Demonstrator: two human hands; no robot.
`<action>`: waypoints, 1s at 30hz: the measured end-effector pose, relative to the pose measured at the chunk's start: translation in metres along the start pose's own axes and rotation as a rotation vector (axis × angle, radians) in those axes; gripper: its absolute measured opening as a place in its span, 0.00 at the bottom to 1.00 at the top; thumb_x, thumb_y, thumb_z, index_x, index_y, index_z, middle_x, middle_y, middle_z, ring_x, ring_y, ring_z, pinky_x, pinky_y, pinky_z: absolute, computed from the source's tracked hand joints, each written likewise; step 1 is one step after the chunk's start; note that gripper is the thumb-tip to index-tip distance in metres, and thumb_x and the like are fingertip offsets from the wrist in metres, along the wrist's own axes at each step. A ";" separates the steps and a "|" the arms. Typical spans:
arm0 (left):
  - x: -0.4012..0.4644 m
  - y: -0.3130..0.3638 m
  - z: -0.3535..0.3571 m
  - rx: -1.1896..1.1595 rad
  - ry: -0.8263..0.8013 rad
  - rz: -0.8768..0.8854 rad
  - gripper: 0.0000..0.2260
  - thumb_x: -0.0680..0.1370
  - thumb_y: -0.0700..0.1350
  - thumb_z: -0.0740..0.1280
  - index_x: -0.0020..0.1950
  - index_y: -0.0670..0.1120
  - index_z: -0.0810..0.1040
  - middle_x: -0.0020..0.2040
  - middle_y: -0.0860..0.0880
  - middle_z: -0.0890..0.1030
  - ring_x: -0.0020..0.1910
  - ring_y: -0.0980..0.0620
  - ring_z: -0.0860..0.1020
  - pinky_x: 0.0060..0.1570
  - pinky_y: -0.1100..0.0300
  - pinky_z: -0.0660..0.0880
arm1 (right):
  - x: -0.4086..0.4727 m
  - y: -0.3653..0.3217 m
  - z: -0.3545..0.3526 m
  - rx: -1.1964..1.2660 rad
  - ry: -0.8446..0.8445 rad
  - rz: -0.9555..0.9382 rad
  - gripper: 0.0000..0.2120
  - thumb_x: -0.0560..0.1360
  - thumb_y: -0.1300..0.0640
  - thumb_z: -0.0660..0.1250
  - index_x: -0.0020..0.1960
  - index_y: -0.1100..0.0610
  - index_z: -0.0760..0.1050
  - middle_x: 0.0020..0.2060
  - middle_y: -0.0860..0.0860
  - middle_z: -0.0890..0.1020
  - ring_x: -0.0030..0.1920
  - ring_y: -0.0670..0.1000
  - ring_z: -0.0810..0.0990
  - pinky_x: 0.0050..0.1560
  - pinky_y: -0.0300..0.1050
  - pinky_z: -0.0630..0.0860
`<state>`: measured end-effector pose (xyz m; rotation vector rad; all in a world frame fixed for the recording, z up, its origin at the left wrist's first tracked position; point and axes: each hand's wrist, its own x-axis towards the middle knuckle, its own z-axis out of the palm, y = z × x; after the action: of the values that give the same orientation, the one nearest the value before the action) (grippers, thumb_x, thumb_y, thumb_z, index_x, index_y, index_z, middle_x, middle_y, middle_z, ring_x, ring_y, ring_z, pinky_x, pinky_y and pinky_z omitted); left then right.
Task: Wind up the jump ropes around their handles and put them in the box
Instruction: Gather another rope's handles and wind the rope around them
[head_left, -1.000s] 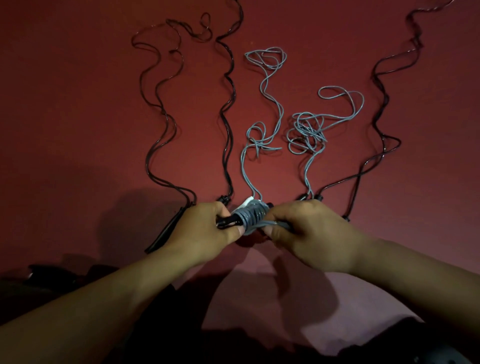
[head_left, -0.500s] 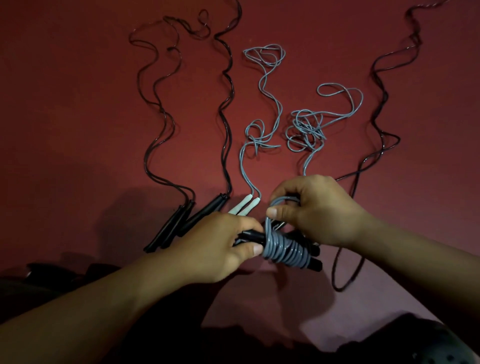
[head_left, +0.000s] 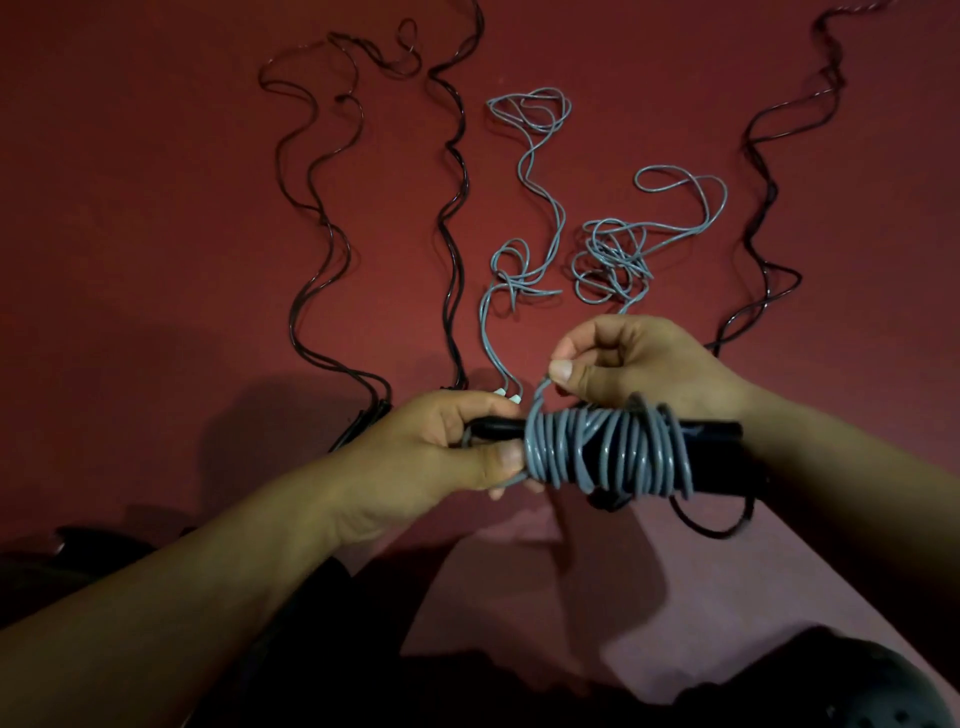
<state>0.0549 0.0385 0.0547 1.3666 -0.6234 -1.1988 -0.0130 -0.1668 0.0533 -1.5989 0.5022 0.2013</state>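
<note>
So far, only 1 rope looks close to wound, and no box shows anywhere in the frame, so the boxing step is not yet done.

At the left of the frame, 2 thin, wavy black cords trail down the dark red floor toward their black handles, which lie near the left hand's knuckles, untouched. Right of them, in the upper centre, a loose grey cord with white-tipped handles lies unwound, its white ends just behind the left hand.

The left hand is clamped around the left end of a pair of glossy black plastic handles, thumb pressed against the first turns. A thick coil of grey plastic rope covers the middle of those handles, many turns side by side, held level in the centre of the frame between the 2 hands.

The right hand sits just above and behind the coil, thumb and forefinger pinched on the free strand, which runs up to a grey tangle on the floor. That tangle remains to be wound. At the far right, another wavy black cord lies unwound.
</note>
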 end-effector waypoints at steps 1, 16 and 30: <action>0.000 0.000 0.000 -0.049 0.007 0.006 0.06 0.74 0.41 0.70 0.50 0.45 0.82 0.39 0.47 0.83 0.34 0.56 0.75 0.38 0.66 0.73 | 0.001 0.003 -0.001 0.049 -0.011 -0.008 0.02 0.74 0.65 0.70 0.45 0.62 0.77 0.33 0.54 0.80 0.31 0.47 0.77 0.33 0.38 0.75; 0.012 -0.002 -0.006 -0.247 0.396 -0.111 0.12 0.74 0.49 0.65 0.53 0.45 0.79 0.38 0.53 0.80 0.32 0.56 0.68 0.37 0.62 0.67 | -0.017 0.021 0.031 -0.244 -0.064 0.001 0.11 0.82 0.58 0.60 0.43 0.57 0.77 0.28 0.46 0.80 0.23 0.40 0.70 0.25 0.31 0.66; 0.013 -0.024 -0.013 0.167 0.628 -0.202 0.08 0.81 0.46 0.66 0.47 0.43 0.79 0.33 0.52 0.80 0.28 0.60 0.72 0.32 0.65 0.69 | -0.029 0.017 0.047 -0.606 -0.114 -0.131 0.19 0.78 0.54 0.66 0.31 0.48 0.66 0.25 0.33 0.73 0.29 0.38 0.72 0.32 0.30 0.65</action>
<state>0.0641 0.0370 0.0259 1.8674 -0.1396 -0.8082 -0.0384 -0.1157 0.0453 -2.1874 0.2535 0.3679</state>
